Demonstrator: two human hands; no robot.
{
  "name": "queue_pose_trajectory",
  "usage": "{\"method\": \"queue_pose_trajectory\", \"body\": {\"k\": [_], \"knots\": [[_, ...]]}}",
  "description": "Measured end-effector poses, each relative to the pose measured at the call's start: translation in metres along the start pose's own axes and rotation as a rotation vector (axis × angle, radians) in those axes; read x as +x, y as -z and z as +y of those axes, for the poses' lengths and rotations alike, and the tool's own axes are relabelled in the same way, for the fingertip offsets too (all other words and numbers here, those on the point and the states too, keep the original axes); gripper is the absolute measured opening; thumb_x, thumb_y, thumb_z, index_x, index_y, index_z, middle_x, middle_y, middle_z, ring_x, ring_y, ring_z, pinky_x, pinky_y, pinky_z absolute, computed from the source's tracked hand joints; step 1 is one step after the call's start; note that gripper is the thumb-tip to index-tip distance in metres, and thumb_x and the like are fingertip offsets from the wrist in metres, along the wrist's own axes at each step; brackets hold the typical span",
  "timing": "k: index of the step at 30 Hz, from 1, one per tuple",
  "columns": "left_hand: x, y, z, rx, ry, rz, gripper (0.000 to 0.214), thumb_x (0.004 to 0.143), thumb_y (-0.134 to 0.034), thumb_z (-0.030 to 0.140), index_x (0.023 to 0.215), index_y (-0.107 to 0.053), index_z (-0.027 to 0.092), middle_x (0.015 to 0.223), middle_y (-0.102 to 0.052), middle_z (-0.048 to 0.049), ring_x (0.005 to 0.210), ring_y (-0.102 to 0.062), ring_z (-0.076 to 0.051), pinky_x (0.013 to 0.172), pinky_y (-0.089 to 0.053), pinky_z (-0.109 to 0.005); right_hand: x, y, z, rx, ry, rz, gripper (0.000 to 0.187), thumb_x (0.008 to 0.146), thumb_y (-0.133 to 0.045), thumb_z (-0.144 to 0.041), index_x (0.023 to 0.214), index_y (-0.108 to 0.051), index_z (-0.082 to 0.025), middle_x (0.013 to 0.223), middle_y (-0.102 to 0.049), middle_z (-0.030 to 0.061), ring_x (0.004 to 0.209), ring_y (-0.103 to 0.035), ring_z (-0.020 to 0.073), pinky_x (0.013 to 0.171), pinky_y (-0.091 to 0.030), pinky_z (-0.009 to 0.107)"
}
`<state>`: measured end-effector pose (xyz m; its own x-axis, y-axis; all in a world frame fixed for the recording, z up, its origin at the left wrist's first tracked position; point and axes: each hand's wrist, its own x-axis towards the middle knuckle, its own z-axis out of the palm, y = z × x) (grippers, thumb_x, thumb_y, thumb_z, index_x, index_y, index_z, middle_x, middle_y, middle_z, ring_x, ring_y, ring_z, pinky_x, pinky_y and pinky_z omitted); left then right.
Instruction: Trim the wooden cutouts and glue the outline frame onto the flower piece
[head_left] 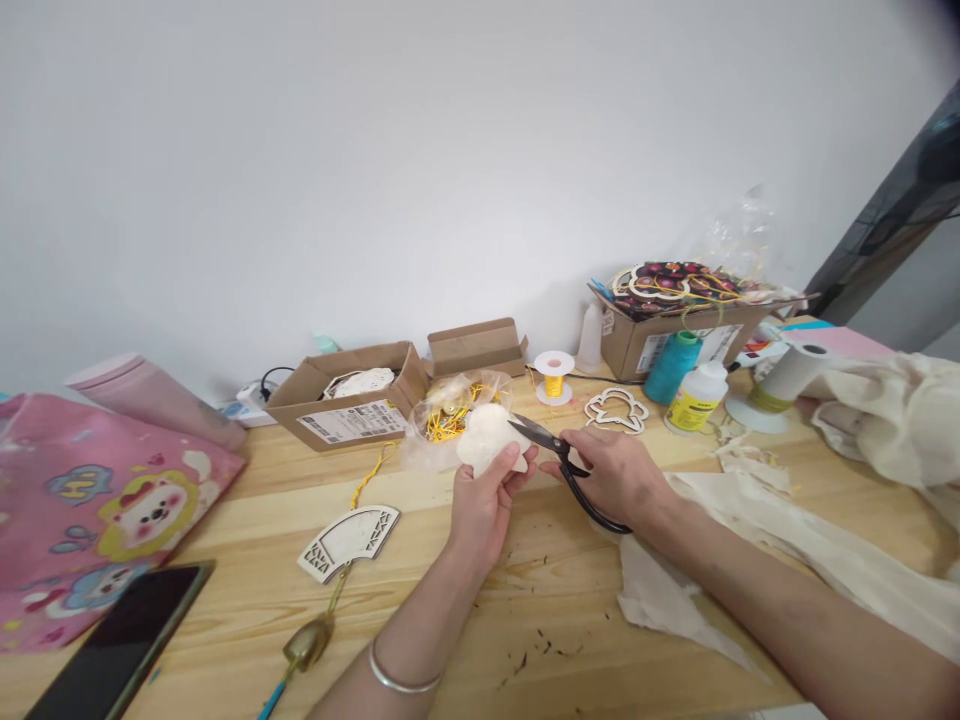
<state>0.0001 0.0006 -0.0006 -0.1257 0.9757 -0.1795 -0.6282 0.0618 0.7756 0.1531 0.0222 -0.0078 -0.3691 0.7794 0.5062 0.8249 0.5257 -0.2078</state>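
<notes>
Between the thumb and fingers of my left hand [486, 505] is a cream, cloud-shaped piece [487, 435] with a scalloped outline, raised above the table. My right hand [619, 475] grips black-handled scissors [566, 458], their dark blades pointing left against the right edge of the piece. Whether the blades are parted is hard to make out. Behind my right hand lies a wooden cloud-shaped frame [616, 410]. Torn cream cloth [750, 520] spreads under and beyond my right forearm. A fan-shaped wooden ornament [351, 540] with yellow cord lies left of my left hand.
Along the wall stand a cardboard box [352, 395], a yellow thread spool [553, 380], a glue bottle [697, 398], a teal thread cone [673, 367] and a fuller box [675, 335]. At left are a phone [124, 640] and a pink bag [112, 510]; a spoon [307, 642] lies in front.
</notes>
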Motion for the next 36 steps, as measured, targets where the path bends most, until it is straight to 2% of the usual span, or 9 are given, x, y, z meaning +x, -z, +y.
{"method": "queue_pose_trajectory", "body": {"k": [9, 11, 14, 17, 19, 25, 29, 33, 36], "knots": [[0.001, 0.001, -0.001, 0.009, 0.010, 0.021, 0.021, 0.057, -0.074, 0.017, 0.076, -0.066, 0.012, 0.075, -0.070, -0.0043, 0.072, -0.066, -0.019, 0.062, -0.054, -0.024, 0.001, 0.004, 0.000, -0.099, 0.024, 0.003, 0.038, 0.082, -0.040, -0.049, 0.074, -0.058, -0.016, 0.059, -0.059, 0.0061, 0.052, -0.050, 0.0149, 0.048, -0.023, 0.025], [0.000, 0.001, -0.001, 0.017, 0.006, 0.011, 0.021, 0.058, -0.073, 0.017, 0.076, -0.066, 0.012, 0.075, -0.070, -0.0044, 0.072, -0.066, -0.018, 0.062, -0.054, -0.024, 0.002, 0.004, 0.001, -0.020, 0.014, -0.008, 0.036, 0.081, -0.043, -0.047, 0.070, -0.057, -0.016, 0.057, -0.058, 0.0049, 0.051, -0.049, 0.0134, 0.047, -0.025, 0.024], [-0.001, 0.001, 0.001, 0.048, 0.001, -0.033, 0.022, 0.060, -0.072, 0.017, 0.081, -0.065, 0.013, 0.077, -0.070, -0.0041, 0.072, -0.066, -0.018, 0.061, -0.053, -0.023, 0.005, 0.005, 0.006, 0.236, -0.047, -0.056, 0.034, 0.079, -0.047, -0.045, 0.062, -0.055, -0.017, 0.052, -0.054, 0.0009, 0.048, -0.045, 0.0101, 0.047, -0.029, 0.022], [-0.001, 0.002, 0.004, 0.081, -0.010, -0.062, 0.025, 0.060, -0.071, 0.017, 0.084, -0.065, 0.014, 0.077, -0.069, -0.0035, 0.069, -0.066, -0.017, 0.057, -0.052, -0.022, 0.009, 0.009, 0.017, 0.499, -0.153, -0.105, 0.033, 0.078, -0.047, -0.046, 0.068, -0.058, -0.016, 0.053, -0.051, -0.0012, 0.048, -0.044, 0.0091, 0.045, -0.032, 0.020], [0.000, 0.003, 0.005, 0.086, -0.026, -0.049, 0.024, 0.060, -0.072, 0.017, 0.082, -0.065, 0.014, 0.075, -0.069, -0.0029, 0.067, -0.065, -0.016, 0.056, -0.051, -0.021, 0.011, 0.013, 0.025, 0.596, -0.189, -0.125, 0.032, 0.075, -0.049, -0.045, 0.076, -0.060, -0.016, 0.057, -0.053, -0.0005, 0.051, -0.045, 0.0101, 0.046, -0.035, 0.020], [0.005, 0.005, 0.008, 0.125, -0.078, -0.028, 0.026, 0.057, -0.073, 0.017, 0.081, -0.064, 0.012, 0.072, -0.067, -0.0028, 0.062, -0.064, -0.014, 0.054, -0.051, -0.021, 0.011, 0.025, 0.033, 0.645, -0.112, -0.235, 0.033, 0.072, -0.053, -0.044, 0.088, -0.058, -0.015, 0.065, -0.053, 0.0006, 0.057, -0.047, 0.0114, 0.053, -0.039, 0.023], [0.005, 0.005, 0.008, 0.157, -0.107, -0.022, 0.025, 0.057, -0.073, 0.016, 0.079, -0.064, 0.011, 0.071, -0.067, -0.0024, 0.058, -0.063, -0.014, 0.052, -0.050, -0.021, 0.008, 0.027, 0.024, 0.691, -0.040, -0.271, 0.026, 0.079, -0.046, -0.041, 0.080, -0.055, -0.016, 0.066, -0.052, 0.0003, 0.059, -0.046, 0.0107, 0.053, -0.038, 0.021], [0.005, 0.007, 0.008, 0.171, -0.111, -0.027, 0.026, 0.056, -0.073, 0.016, 0.080, -0.063, 0.011, 0.071, -0.066, -0.0025, 0.056, -0.062, -0.013, 0.049, -0.049, -0.020, 0.008, 0.026, 0.018, 0.731, -0.204, -0.169, 0.028, 0.079, -0.047, -0.043, 0.071, -0.054, -0.017, 0.056, -0.046, -0.0021, 0.050, -0.042, 0.0095, 0.046, -0.034, 0.021], [0.006, 0.007, 0.008, 0.170, -0.102, -0.046, 0.027, 0.057, -0.073, 0.016, 0.082, -0.063, 0.012, 0.071, -0.066, -0.0024, 0.055, -0.061, -0.012, 0.047, -0.049, -0.020, 0.009, 0.028, 0.016, 0.986, -0.425, -0.168, 0.032, 0.077, -0.047, -0.048, 0.076, -0.054, -0.017, 0.051, -0.047, -0.0031, 0.044, -0.044, 0.0096, 0.042, -0.035, 0.021]]}}
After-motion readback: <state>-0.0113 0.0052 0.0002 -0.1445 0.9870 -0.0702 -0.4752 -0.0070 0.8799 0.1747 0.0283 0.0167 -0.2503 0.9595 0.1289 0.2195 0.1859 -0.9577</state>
